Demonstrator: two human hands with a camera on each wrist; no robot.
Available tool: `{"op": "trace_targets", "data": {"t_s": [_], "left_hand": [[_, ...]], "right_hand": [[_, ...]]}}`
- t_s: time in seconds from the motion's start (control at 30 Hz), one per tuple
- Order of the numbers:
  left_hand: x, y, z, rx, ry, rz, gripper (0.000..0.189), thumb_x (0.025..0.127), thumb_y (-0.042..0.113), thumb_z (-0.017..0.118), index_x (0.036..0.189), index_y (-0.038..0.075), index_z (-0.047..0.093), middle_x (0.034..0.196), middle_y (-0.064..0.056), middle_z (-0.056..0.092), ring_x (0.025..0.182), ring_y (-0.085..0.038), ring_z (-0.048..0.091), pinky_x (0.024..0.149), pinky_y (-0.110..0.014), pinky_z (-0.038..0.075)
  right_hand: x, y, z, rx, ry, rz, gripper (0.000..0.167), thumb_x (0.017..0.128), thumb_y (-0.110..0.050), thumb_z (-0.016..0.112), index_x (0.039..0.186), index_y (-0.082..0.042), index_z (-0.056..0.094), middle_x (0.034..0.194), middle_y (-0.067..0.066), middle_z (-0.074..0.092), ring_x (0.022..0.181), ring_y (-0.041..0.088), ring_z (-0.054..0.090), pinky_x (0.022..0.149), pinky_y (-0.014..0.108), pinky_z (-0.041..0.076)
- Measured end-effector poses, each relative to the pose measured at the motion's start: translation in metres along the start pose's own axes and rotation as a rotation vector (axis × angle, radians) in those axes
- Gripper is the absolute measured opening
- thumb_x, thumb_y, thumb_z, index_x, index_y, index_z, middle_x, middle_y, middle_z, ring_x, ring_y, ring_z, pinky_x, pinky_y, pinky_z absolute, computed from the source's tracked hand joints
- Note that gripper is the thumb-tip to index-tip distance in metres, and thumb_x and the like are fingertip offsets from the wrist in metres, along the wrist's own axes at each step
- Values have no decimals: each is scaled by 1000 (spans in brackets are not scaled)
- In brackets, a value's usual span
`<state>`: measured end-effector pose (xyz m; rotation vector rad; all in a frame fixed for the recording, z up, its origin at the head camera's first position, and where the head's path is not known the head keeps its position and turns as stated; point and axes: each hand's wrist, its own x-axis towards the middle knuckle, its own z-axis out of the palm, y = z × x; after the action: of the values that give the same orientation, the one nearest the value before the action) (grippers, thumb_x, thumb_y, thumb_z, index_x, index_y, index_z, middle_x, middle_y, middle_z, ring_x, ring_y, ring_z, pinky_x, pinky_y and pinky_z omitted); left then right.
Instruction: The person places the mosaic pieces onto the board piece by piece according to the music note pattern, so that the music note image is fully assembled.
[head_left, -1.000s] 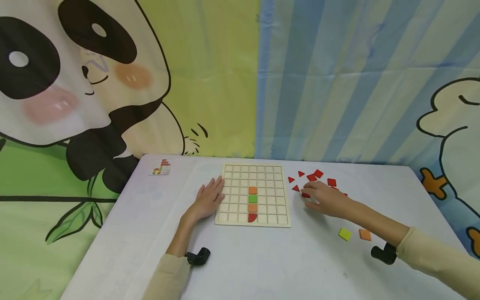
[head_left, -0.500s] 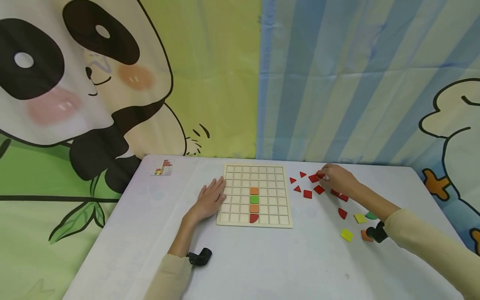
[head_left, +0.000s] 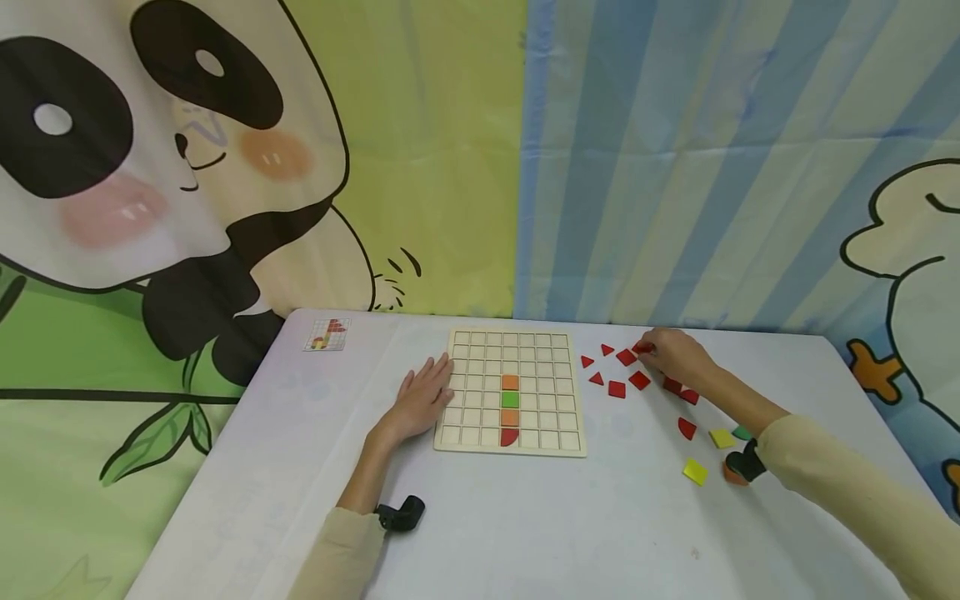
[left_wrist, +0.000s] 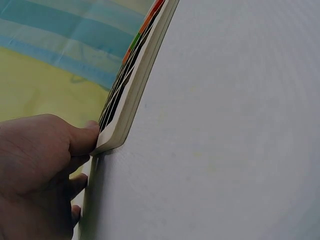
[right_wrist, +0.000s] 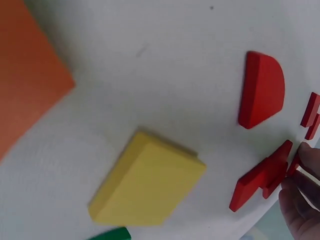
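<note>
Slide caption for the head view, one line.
Left hand touches the grid board; right hand pinches a red piece.

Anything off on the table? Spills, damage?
One oddity: a small brownish mark on the white tabletop, nearer the camera than the yellow tiles; it breaks the plain surface. Stain or damage, can't tell. The board looks intact.

This looks like a playroom (cartoon panda backdrop [head_left: 243,167]).

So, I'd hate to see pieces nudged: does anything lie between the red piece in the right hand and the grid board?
Yes: red squares and red triangles lie flat on the table between the red piece in the right hand and the grid board. Nothing upright shows there, so lifting over them would probably do.
</note>
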<state>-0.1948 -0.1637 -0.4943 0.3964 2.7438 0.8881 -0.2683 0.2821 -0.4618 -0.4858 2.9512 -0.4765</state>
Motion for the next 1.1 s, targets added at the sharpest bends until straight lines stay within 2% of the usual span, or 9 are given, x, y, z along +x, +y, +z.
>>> {"op": "trace_targets", "data": {"t_s": [0.23, 0.3, 0.37, 0.5, 0.57, 0.67, 0.73, 0.93, 1.1], "left_hand": [[3, -1, -1, 13, -7, -1, 59, 111, 20, 43, 163, 0, 24, 173, -16, 15, 162, -38, 7, 128, -61, 1], [3, -2, -1, 15, -8, -1, 59, 111, 21, 42, 163, 0, 23, 173, -16, 15, 162, -38, 6, 128, -61, 0], [3, -2, 0, 17, -7, 1, 59, 111, 21, 42, 163, 0, 23, 173, -16, 15, 162, -38, 7, 128, -61, 1], [3, -2, 0, 6, -1, 10, 59, 111, 20, 43, 162, -1, 25, 173, -16, 17, 161, -38, 8, 127, -62, 1], [2, -1, 0, 8, -4, 7, 59, 111, 20, 43, 163, 0, 24, 173, -16, 16, 162, -37, 7, 128, -61, 1], [1, -1, 0, 12, -3, 4, 59, 111, 20, 43, 163, 1, 24, 173, -15, 16, 162, -37, 7, 128, -61, 1], [1, -1, -1, 12, -3, 3, 59, 111, 20, 43, 163, 1, 24, 173, -15, 16, 162, -37, 7, 128, -61, 1], [0, 0, -1, 2, -6, -3, 59, 111, 20, 43, 163, 1, 24, 173, -15, 16, 162, -37, 7, 128, -61, 1], [1, -1, 0, 5, -4, -7, 59, 111, 21, 42, 163, 2, 24, 173, -14, 16, 162, -36, 7, 128, -60, 1]], "right_hand": [[-1, 5, 6, 65, 61, 58, 30, 94, -8, 73, 118, 9, 70, 110, 26, 72, 94, 36, 65, 86, 52, 60], [0, 5, 6, 119, 93, 63, 31, 95, -9, 73, 120, 9, 69, 112, 28, 70, 96, 39, 65, 84, 52, 60], [0, 5, 7, 188, 135, 45, 32, 95, -8, 72, 121, 10, 67, 114, 29, 69, 99, 42, 66, 84, 53, 61], [3, -6, 9, 325, 198, -49, 34, 96, -3, 69, 126, 12, 65, 120, 31, 66, 105, 46, 68, 89, 54, 60], [4, -18, 12, 378, 209, -77, 35, 96, -3, 68, 129, 10, 65, 123, 30, 66, 105, 45, 68, 89, 47, 61], [7, -39, 16, 477, 185, -98, 36, 98, -6, 68, 131, 8, 66, 127, 28, 66, 105, 39, 69, 87, 28, 61], [9, -52, 20, 554, 149, -90, 37, 98, -9, 69, 132, 6, 66, 128, 26, 66, 103, 34, 69, 82, 20, 59], [18, -83, 31, 693, 49, -89, 38, 98, -14, 71, 133, 1, 68, 130, 22, 67, 99, 18, 68, 80, 19, 57], [27, -104, 37, 731, 34, -141, 36, 97, -12, 73, 130, 1, 70, 130, 21, 68, 107, 23, 69, 86, 14, 54]]}}
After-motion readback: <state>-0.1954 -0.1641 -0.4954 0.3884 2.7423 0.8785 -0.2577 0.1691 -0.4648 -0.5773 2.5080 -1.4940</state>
